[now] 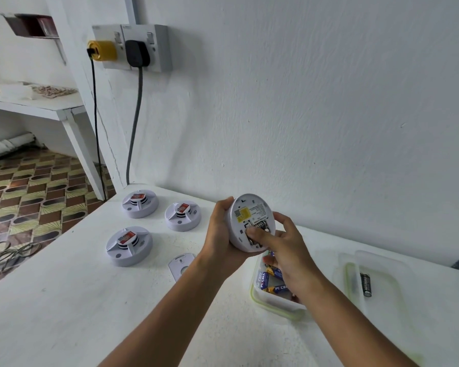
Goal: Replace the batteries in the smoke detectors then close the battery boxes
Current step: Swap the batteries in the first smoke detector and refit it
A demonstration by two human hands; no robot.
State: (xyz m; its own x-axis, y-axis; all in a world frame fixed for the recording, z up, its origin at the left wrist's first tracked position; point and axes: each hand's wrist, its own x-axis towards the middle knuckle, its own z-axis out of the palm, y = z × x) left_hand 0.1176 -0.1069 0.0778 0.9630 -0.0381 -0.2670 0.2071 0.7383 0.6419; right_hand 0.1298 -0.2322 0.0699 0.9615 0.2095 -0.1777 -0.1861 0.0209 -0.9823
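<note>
From the head camera, the left hand (221, 229) grips a white smoke detector (251, 221) by its rim, held above the white table (64, 300) with its back (yellow label showing) facing the person. The right hand (281, 245) presses fingertips (252, 234) into its open battery compartment, over a clear container of batteries (272, 283). Three more detectors (129, 246) sit left; a black battery (366, 284) lies on the lid (374, 276).

White plaster wall (316, 88) with 2 plugged sockets (133, 46), patterned tile floor (29, 192), white side table (37, 104) at left
</note>
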